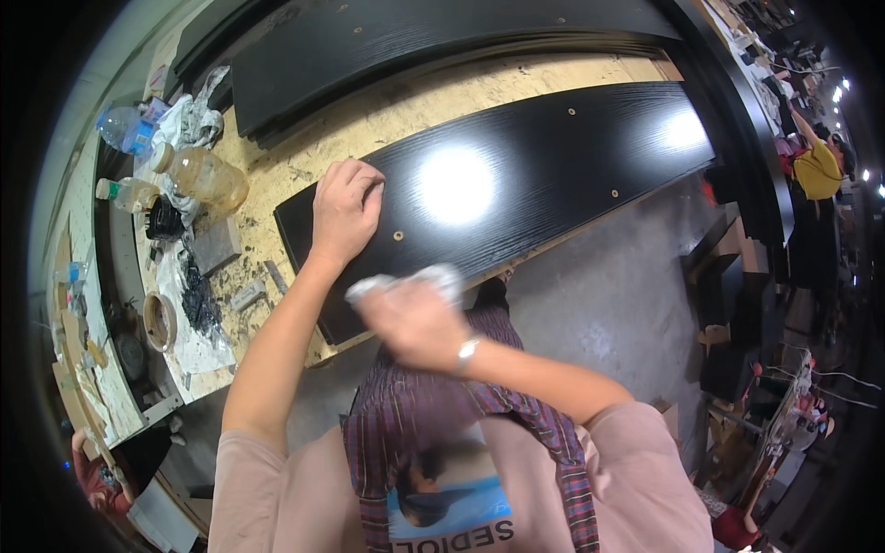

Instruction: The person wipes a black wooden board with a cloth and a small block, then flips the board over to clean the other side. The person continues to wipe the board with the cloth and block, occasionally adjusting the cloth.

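A long black wood-grain board point(544, 152) lies across the workbench in front of me, with several small round fittings in its face. My left hand point(347, 210) rests on the board's left end, fingers curled in a loose fist with nothing visible in them. Closer to my body, my right hand point(415, 318) is blurred by motion and grips a white cloth point(441, 279) over the board's near left edge. How much of the cloth is bunched in the palm is hidden.
More black boards point(442, 46) are stacked along the far side of the bench point(309, 120). At left stand a bottle of amber liquid point(207, 177), a blue-labelled clear bottle point(127, 131), rags point(195, 120) and a tape roll point(159, 322). Other people work at far right.
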Demonstrator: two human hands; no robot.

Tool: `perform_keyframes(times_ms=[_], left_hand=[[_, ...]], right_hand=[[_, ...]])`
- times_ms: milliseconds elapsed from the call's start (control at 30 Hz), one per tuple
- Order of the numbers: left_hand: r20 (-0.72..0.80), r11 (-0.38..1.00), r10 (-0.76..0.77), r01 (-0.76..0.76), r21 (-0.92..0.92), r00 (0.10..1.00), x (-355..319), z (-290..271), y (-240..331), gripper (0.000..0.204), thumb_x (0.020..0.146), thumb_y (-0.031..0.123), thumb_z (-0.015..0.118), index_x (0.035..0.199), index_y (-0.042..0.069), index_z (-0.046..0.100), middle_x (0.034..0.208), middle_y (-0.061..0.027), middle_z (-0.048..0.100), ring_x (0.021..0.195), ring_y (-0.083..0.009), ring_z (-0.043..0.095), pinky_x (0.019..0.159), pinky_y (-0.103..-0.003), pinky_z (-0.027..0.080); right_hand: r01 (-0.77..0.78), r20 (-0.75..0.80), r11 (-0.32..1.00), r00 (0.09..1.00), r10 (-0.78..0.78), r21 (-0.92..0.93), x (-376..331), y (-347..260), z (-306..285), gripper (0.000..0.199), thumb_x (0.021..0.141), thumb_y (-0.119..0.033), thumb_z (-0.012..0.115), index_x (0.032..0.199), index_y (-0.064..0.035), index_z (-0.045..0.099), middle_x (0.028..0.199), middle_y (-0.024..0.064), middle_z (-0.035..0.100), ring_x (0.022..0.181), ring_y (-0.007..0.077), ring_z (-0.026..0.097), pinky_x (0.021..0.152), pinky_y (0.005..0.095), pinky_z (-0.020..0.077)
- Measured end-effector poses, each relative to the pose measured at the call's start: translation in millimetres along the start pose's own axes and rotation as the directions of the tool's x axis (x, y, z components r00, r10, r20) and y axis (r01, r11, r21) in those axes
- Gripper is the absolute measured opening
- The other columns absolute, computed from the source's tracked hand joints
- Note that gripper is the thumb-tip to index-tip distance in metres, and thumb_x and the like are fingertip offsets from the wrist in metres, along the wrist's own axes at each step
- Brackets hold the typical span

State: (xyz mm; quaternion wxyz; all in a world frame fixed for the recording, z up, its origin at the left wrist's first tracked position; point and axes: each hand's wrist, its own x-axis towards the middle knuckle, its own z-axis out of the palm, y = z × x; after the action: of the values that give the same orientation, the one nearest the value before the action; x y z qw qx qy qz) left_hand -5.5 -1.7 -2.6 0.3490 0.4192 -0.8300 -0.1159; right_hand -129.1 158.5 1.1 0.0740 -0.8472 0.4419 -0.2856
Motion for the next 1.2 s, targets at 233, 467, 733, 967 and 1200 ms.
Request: perform_keyframes(times_ms=[233,467,733,967,1200], left_hand=[[-0.002,1.0,-0.012,0.012,0.022,1.0,2,-3,0,0.005,0.081,0.006,0.066,0.086,0.006,0.064,0.091,-0.0052,0.062,0.093,-0.026,0.059,0.084,-0.038,0.047],[0.023,1.0,-0.003,0.003,-0.002,1.0,6,-1,1,0.005,0.082,0.004,0.065,0.087,0.006,0.064,0.091,-0.0058,0.062,0.092,-0.0268,0.059,0.084,-0.038,0.047],[0.017,1.0,0.019,-0.019,0.002,1.0,7,0,10,0.006,0.081,0.002,0.065,0.086,0.005,0.062,0.089,-0.0071,0.061,0.09,-0.0283,0.059,0.083,-0.038,0.047],[0.106,0.993,0.042,-0.053,0.106,0.994,12,0,14,0.023,0.087,0.006,0.063,0.11,0.002,0.062,0.111,-0.0135,0.062,0.107,-0.0328,0.057,0.095,-0.04,0.045],[0.165,0.964,-0.073,0.027,0.266,0.984,8,-1,28,0.036,0.087,0.007,0.061,0.123,0.004,0.062,0.122,-0.014,0.061,0.111,-0.0346,0.057,0.1,-0.043,0.044]], right_hand=[[-0.58,-0.349,0.699,0.813,0.466,-0.418,-58,111,-113,0.039,0.074,-0.007,0.065,0.113,-0.0069,0.068,0.105,0.0123,0.063,0.086,0.0311,0.057,0.07,0.0439,0.0429],[-0.121,-0.095,0.983,0.99,0.108,-0.136,-5,12,-21,0.03,0.074,-0.014,0.063,0.102,-0.0041,0.066,0.089,0.0132,0.064,0.081,0.0279,0.062,0.068,0.0416,0.0466],[-0.782,-0.583,0.365,0.621,0.524,-0.506,-116,210,-180,0.026,0.081,-0.013,0.061,0.105,-0.0038,0.068,0.101,0.01,0.059,0.091,0.0301,0.056,0.073,0.0441,0.0445],[-0.337,-0.204,0.916,0.933,0.295,-0.216,-24,120,-97,0.033,0.078,-0.013,0.066,0.11,-0.0103,0.069,0.103,0.0084,0.065,0.091,0.0268,0.059,0.076,0.0411,0.0466],[-0.564,-0.299,0.728,0.825,0.479,-0.39,-89,284,-188,0.036,0.073,-0.013,0.066,0.109,-0.0098,0.07,0.101,0.0065,0.063,0.093,0.0287,0.055,0.076,0.0413,0.0443]])
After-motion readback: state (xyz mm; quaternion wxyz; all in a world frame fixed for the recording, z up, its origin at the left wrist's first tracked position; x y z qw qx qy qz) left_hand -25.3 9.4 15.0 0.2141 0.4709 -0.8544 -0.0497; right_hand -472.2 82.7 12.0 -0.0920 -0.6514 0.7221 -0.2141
